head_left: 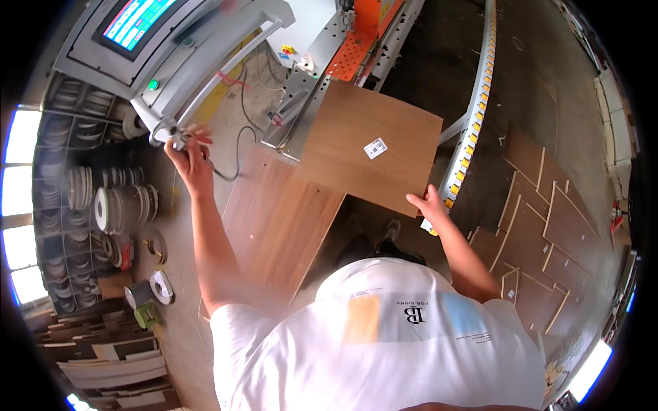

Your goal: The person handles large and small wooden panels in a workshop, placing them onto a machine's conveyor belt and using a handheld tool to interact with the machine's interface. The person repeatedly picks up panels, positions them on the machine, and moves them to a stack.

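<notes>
A brown wood-grain board (356,140) with a small white label (375,148) lies level at the machine's edge. My right hand (430,205) is closed on its near right corner, thumb on top and the other fingers mostly hidden beneath. My left hand (192,157) is raised by the metal fitting (171,133) at the lower end of the grey control console (199,68). Its fingers look bent but are smeared, so I cannot make out whether they hold anything. Below and left of the board lies a second wood-grain panel (274,212), partly behind my left forearm.
A rail with yellow rollers (466,147) runs along the right of the board. Orange perforated machine parts (349,58) stand at the far side. Brown panels (531,253) lie on the right floor. Edging rolls (123,209) fill a rack on the left; a cable (240,147) hangs under the console.
</notes>
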{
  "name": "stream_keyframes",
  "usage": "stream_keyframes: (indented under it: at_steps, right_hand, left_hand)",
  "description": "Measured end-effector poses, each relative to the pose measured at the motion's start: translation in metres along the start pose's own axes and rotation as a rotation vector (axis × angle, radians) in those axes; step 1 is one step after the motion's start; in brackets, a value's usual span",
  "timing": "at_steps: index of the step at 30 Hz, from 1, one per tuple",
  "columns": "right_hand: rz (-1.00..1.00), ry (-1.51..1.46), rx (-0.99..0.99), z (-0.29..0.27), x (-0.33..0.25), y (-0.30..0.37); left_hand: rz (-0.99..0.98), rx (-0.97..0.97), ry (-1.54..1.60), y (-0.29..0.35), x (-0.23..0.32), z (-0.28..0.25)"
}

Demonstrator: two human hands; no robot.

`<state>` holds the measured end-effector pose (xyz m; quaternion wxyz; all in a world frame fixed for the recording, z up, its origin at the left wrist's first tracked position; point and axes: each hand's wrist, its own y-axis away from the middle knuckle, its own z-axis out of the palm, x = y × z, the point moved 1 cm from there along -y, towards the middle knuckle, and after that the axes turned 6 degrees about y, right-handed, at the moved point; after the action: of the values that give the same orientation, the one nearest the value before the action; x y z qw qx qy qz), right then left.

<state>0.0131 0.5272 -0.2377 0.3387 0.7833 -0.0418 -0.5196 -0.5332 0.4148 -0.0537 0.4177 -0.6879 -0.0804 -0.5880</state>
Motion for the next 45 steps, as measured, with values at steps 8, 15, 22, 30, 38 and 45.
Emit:
stream_keyframes:
  at_steps: [8, 15, 22, 30, 38, 45]
  right_hand:
    - [-0.073, -0.014, -0.040, -0.008, 0.015, -0.022]
    - [-0.101, -0.046, -0.060, -0.009, 0.003, -0.015]
    - [-0.069, -0.014, -0.044, -0.012, 0.008, -0.018]
    - [0.030, -0.140, -0.023, -0.019, 0.016, -0.027]
    - [0.017, -0.072, 0.011, -0.012, 0.010, -0.028]
    - [0.041, -0.207, -0.014, -0.009, -0.012, -0.006]
  left_hand:
    - [-0.688, -0.679, -1.378, 0.125, 0.082, -0.068]
    - [-0.962, -0.580, -1.203, 0.199, 0.084, -0.065]
    - [-0.829, -0.292, -0.914, 0.273, -0.026, 0.060]
    - [-1.059, -1.010, -0.699, 0.309, 0.076, 0.076]
    - [-1.185, 0.136, -0.201, 0.377, 0.077, -0.050]
    - [-1.252, 0.114, 0.037, 0.348, 0.014, 0.055]
